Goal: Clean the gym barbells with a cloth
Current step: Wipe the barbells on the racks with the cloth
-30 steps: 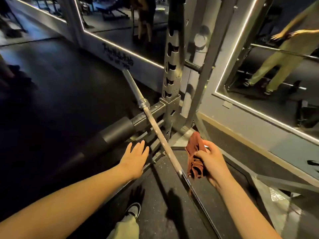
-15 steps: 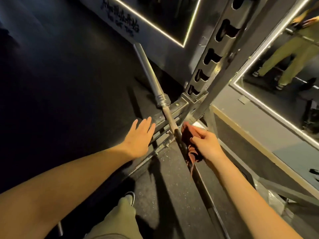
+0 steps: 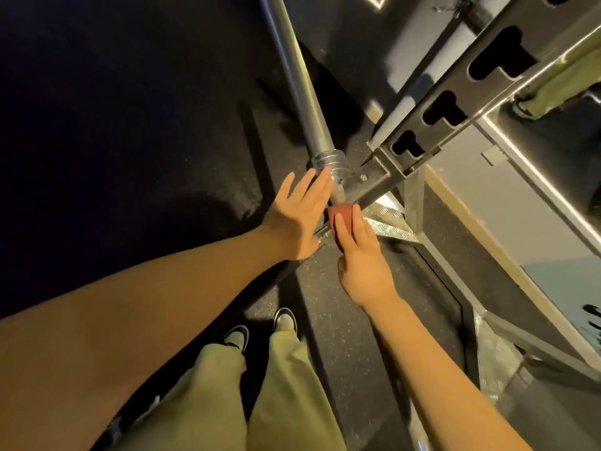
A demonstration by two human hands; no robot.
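The barbell (image 3: pixel 299 86) is lying low over the dark rubber floor (image 3: pixel 130 125), running from the top of the view down toward the person. Its thick sleeve is ending in a ringed collar (image 3: pixel 325 159) beside the foot of the rack (image 3: pixel 455 109). Below the collar the thin shaft is passing under both hands.

The right hand (image 3: pixel 361 255) is pressing a reddish-brown cloth (image 3: pixel 343 213) onto the shaft just below the collar. Its fingers (image 3: pixel 356 219) are lying close together and nearly straight on top of the cloth, with the tips showing. The thumb is sitting at the hand's left edge, and I cannot tell whether it is hooking under the bar.

The left hand (image 3: pixel 299 216) is lying flat just left of the shaft, palm down, with its fingers straight and slightly apart and holding nothing. Its fingertips are reaching the collar, and the inner edge of the hand is sitting right beside the cloth. Whether it is touching the metal cannot be told.

The rack's slotted upright is slanting up to the right, and its base is meeting a plate (image 3: pixel 387 222) of patterned metal just right of the cloth. The person is standing over the bar in olive trousers (image 3: pixel 279 385) and dark shoes (image 3: pixel 286 320) with pale toes
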